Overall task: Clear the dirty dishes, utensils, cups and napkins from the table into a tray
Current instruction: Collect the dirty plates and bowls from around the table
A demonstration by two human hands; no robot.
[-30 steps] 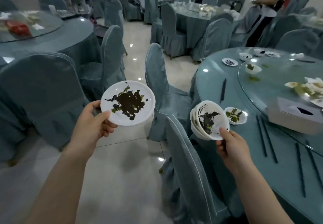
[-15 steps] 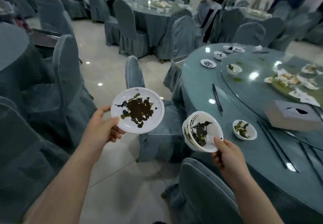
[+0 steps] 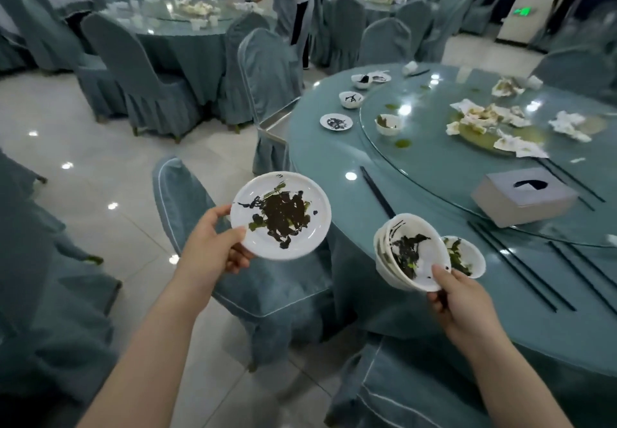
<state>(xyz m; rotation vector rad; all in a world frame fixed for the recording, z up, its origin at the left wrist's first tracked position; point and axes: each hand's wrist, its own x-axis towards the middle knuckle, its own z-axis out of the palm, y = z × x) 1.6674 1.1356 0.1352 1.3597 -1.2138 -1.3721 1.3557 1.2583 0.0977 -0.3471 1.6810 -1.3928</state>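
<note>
My left hand (image 3: 213,244) grips a white plate (image 3: 281,215) smeared with dark sauce, held over a covered chair beside the round table (image 3: 320,157). My right hand (image 3: 462,304) holds a tilted stack of dirty white bowls (image 3: 409,254) at the table's near edge. Just behind the stack a small bowl (image 3: 465,255) with green scraps sits on the table. Farther along the rim lie a dirty saucer (image 3: 336,121) and two small bowls (image 3: 350,98). A metal tray (image 3: 272,127) rests on a chair at the table's left edge.
The glass turntable (image 3: 434,167) carries a bowl (image 3: 387,124), crumpled napkins (image 3: 490,120) and a grey tissue box (image 3: 524,195). Black chopsticks (image 3: 377,190) lie on the cloth. Covered chairs (image 3: 233,260) ring the table. A person (image 3: 300,0) stands at a far table.
The view has swung right and closer to the table. Both hands keep their dishes and have shifted toward the table, the plate now over the nearby chair.
</note>
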